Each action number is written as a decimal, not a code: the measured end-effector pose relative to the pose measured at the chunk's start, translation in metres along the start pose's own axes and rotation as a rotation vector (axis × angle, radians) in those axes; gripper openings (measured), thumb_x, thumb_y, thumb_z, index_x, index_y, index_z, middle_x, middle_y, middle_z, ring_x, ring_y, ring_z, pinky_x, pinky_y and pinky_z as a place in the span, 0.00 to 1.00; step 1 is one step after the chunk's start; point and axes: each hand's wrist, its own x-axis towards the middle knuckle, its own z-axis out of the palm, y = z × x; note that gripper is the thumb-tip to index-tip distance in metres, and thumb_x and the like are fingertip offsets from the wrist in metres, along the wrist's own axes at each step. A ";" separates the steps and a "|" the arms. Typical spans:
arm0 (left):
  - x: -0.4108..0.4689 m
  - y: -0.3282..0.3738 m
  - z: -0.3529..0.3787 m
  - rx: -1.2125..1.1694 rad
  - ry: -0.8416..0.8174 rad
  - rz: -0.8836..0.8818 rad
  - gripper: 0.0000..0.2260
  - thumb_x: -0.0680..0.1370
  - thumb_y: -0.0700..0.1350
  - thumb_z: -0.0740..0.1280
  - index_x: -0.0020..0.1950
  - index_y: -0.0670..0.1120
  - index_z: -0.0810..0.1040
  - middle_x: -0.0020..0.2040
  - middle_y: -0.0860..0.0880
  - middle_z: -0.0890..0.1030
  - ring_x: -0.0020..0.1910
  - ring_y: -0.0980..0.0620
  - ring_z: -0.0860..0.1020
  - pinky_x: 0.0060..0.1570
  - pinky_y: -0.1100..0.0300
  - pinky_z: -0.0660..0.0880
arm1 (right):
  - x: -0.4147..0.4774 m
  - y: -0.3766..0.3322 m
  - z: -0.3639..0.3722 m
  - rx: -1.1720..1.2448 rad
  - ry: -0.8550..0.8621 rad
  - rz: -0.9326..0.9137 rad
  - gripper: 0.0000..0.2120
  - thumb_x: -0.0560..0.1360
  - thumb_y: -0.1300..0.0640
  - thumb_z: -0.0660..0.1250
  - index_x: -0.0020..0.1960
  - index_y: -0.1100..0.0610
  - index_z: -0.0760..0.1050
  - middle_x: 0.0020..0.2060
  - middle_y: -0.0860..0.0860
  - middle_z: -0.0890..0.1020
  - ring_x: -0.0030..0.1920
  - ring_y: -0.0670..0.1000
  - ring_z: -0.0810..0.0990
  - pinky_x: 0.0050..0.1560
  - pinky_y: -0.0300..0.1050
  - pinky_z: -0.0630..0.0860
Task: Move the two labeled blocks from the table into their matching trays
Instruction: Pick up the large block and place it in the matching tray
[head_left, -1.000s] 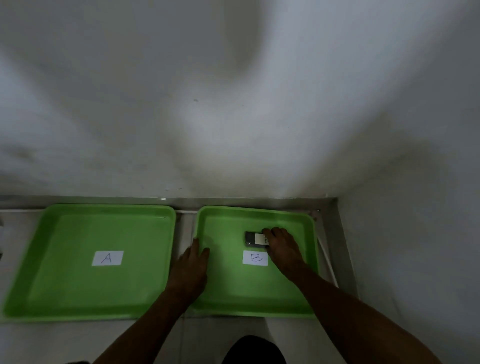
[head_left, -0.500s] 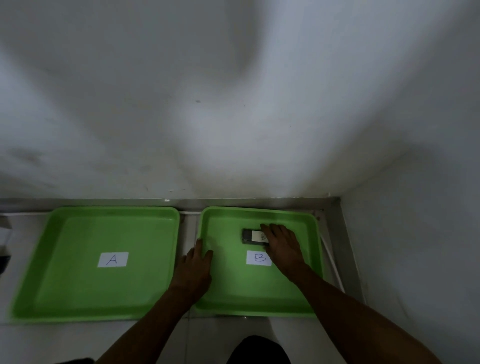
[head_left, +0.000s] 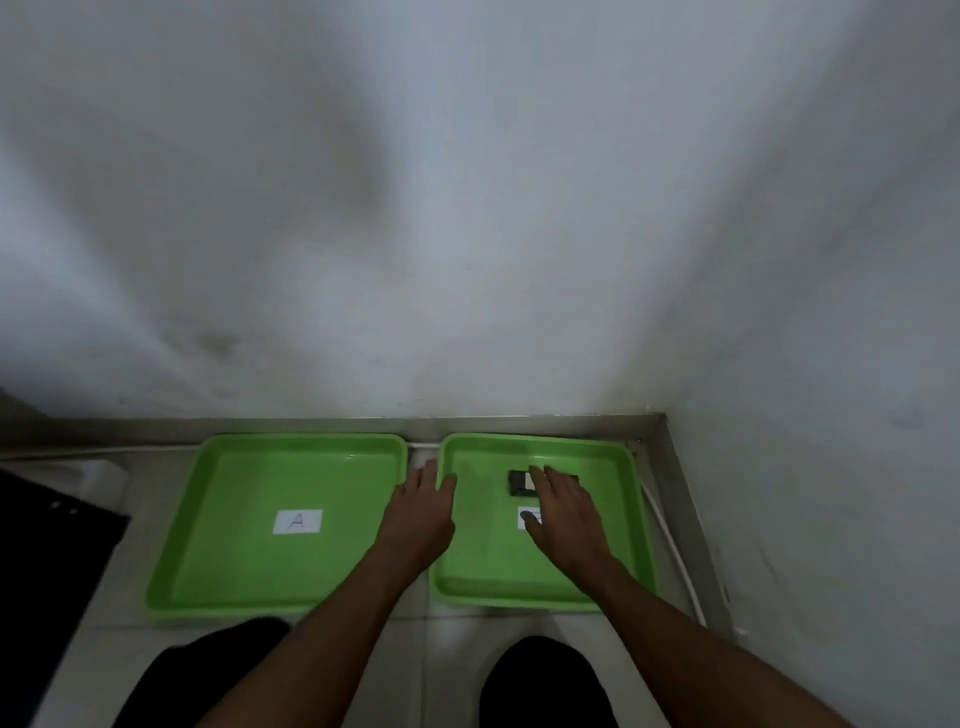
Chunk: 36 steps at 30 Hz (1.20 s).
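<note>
Two green trays lie side by side against the wall. The left tray (head_left: 228, 551) carries a white paper label "A" (head_left: 297, 521) and nothing else. In the right tray (head_left: 485, 564) a dark block with a white label (head_left: 518, 482) lies near the far side. My right hand (head_left: 566, 517) lies flat over that tray with fingers apart; its fingertips reach over the block's right part and it hides most of the "B" label (head_left: 525, 518). My left hand (head_left: 422, 517) rests open on the right tray's left rim, between the two trays. No other block is in sight.
A wall corner and a metal edge strip (head_left: 688, 525) close in the right tray on the far and right sides. A white cable (head_left: 670, 545) runs along that strip. A black object (head_left: 49, 551) and a white item (head_left: 104, 475) lie left of tray A. My dark-clothed knees (head_left: 545, 686) are below.
My right hand has slid back toward me off most of the block and now covers the "B" label. The block stays in the right tray. The view has shifted left.
</note>
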 end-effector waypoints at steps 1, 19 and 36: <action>-0.007 -0.001 -0.010 0.003 0.024 0.015 0.28 0.75 0.37 0.59 0.77 0.41 0.62 0.79 0.34 0.58 0.78 0.37 0.60 0.73 0.41 0.65 | -0.006 -0.011 -0.008 -0.009 0.017 -0.013 0.30 0.79 0.48 0.64 0.76 0.58 0.59 0.73 0.59 0.68 0.72 0.58 0.67 0.72 0.53 0.65; -0.200 -0.010 -0.332 0.038 0.251 0.050 0.27 0.77 0.37 0.60 0.77 0.41 0.63 0.78 0.36 0.61 0.76 0.39 0.63 0.72 0.43 0.66 | -0.112 -0.185 -0.337 -0.092 0.171 -0.149 0.33 0.80 0.47 0.61 0.78 0.58 0.52 0.77 0.61 0.61 0.75 0.59 0.62 0.74 0.55 0.61; -0.446 0.015 -0.701 0.088 0.417 -0.022 0.25 0.80 0.42 0.62 0.77 0.43 0.61 0.79 0.40 0.60 0.77 0.41 0.62 0.72 0.46 0.68 | -0.243 -0.364 -0.729 -0.025 0.300 -0.260 0.30 0.81 0.48 0.60 0.77 0.57 0.55 0.76 0.59 0.64 0.75 0.58 0.63 0.72 0.54 0.65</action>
